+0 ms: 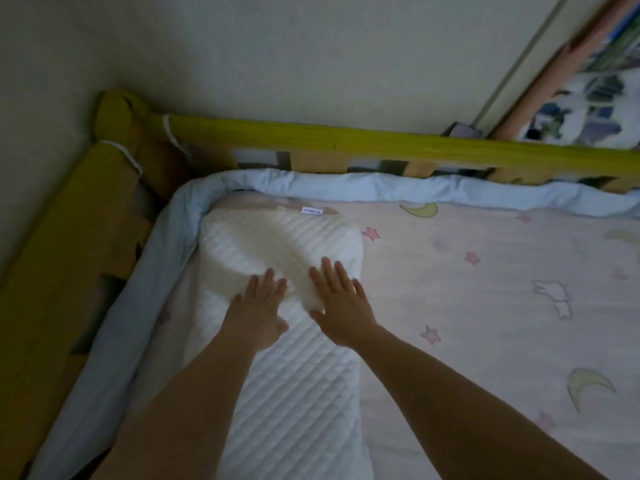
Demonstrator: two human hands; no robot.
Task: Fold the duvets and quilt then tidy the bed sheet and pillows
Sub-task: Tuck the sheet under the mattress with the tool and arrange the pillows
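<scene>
White quilted fabric lies under both hands: the left hand (256,315) and the right hand (341,306) rest flat on a ribbed white pillow (277,258), fingers straight and spread, palms down, nothing gripped. They sit side by side near the pillow's middle, the right thumb reaching toward the left hand. The pillow runs lengthwise from the near edge of the view to the far left corner of the bed, its far end rounded and slightly raised, with a small white label (311,211) just beyond it.

Left of the pillow, a pale blue rolled bumper (166,244) borders the mattress, curving round the far left corner and running on along the far side; the pillow's left edge lies close against it. To the right, the pink bed sheet (485,289), printed with stars, moons and a rabbit, spreads flat and broad toward the right edge of the view.

Outside the bumper stands the wooden bed rail with yellow-green padding (381,142), tied at the corner with white cord. Pale walls meet behind it, and a patterned curtain (588,81) hangs at far right.
</scene>
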